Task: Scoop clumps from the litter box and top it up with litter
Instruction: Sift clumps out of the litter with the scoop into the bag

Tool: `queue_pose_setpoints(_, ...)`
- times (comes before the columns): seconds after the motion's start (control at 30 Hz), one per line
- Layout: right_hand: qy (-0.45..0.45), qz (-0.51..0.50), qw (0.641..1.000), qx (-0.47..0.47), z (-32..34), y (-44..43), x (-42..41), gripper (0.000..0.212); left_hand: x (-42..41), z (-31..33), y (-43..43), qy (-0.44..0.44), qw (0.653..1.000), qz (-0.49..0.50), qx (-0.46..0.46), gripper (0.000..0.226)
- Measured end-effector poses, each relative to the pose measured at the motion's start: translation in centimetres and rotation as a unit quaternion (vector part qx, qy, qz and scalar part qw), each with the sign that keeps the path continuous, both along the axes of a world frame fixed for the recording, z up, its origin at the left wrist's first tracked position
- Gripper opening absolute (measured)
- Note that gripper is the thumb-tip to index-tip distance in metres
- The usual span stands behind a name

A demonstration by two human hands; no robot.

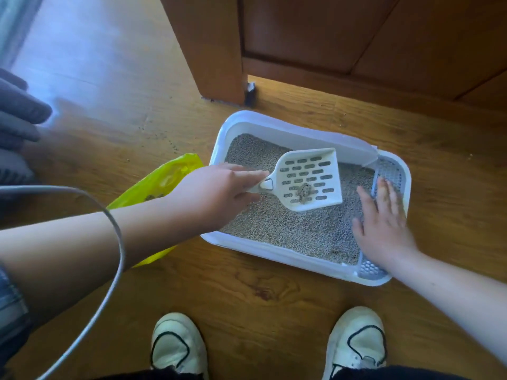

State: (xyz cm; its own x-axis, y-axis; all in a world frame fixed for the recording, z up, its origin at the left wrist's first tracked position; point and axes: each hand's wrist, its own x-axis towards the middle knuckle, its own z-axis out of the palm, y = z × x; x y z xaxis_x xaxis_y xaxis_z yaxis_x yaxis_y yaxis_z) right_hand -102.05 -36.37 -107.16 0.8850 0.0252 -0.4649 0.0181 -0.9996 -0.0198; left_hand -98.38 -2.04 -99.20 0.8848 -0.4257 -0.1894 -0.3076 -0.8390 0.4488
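A white litter box [277, 256] filled with grey litter [296, 231] sits on the wooden floor. My left hand [219, 193] grips the handle of a white slotted scoop [310, 178], which is raised over the litter. A small grey clump [304, 192] lies on the scoop's blade. My right hand [382, 226] rests flat, fingers straight, on the litter and the grey perforated grate [391, 171] at the box's right end.
A yellow plastic bag [162, 185] lies on the floor left of the box, under my left forearm. A wooden door and frame [208, 50] stand behind the box. Loose granules dot the floor at the left. My two white shoes [178, 346] are at the bottom.
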Motion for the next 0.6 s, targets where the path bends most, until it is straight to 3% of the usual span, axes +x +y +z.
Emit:
queue_pose_setpoints(0.13, -0.011, 0.013, 1.0, 0.001, 1.4, 2.7, 0.6, 0.075, -0.9, 0.5, 3.9, -0.002, 0.999, 0.045, 0.025, 0.043)
queue_pose_setpoints(0.4, -0.059, 0.207, 0.966, 0.144, 5.0, 14.8, 2.7, 0.07, -4.9, 1.1, 10.6, -0.005, 0.991, 0.115, 0.063, 0.037)
queue_pose_setpoints(0.6, -0.06, 0.241, 0.951, 0.186, 4.6, 20.2, 3.5, 0.071, -9.1, 2.6, 16.9, -0.006, 0.964, 0.253, 0.076, 0.038)
